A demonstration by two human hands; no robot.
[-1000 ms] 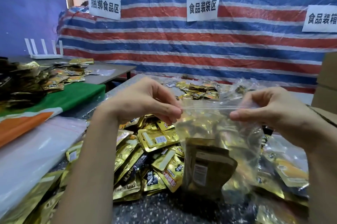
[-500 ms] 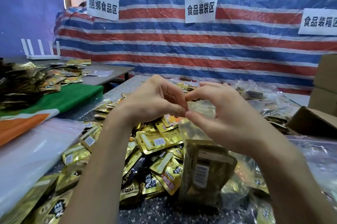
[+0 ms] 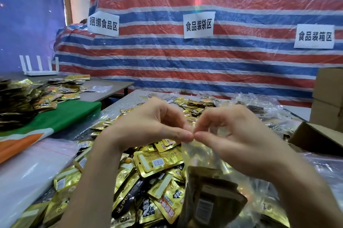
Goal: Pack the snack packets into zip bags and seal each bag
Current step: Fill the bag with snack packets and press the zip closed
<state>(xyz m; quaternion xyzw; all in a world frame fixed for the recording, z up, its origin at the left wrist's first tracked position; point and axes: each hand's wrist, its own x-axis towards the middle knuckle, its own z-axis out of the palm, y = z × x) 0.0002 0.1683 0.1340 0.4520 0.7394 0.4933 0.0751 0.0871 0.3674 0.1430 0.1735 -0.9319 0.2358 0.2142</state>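
So, grip first: left hand (image 3: 148,127) and right hand (image 3: 235,138) each pinch the top edge of the zip bag (image 3: 209,177) between thumb and forefinger, thumb tips touching, both at one spot on the zip strip. The bag hangs below the pinch, clear plastic, with a brown packet (image 3: 213,201) and some gold ones inside; whether its bottom rests on anything, cannot tell. Whether the strip is already closed, also cannot tell, as it is too thin and glossy. Likely step: sealing, with a run along the strip due. Risks: the fingers slide off the track and leave a gap, so the bag looks shut but is not. Trapped air or the tall brown packet crowding the mouth could pop the seal back open. The weight hangs from one small pinch, so slick plastic could slip and drop. Left of and under the bag lies a heap of loose packets (image 3: 154,187), and one could snag on the bag. Right of the bag is an open cardboard box (image 3: 315,134), and beyond the bag a pile of filled clear bags (image 3: 259,103).
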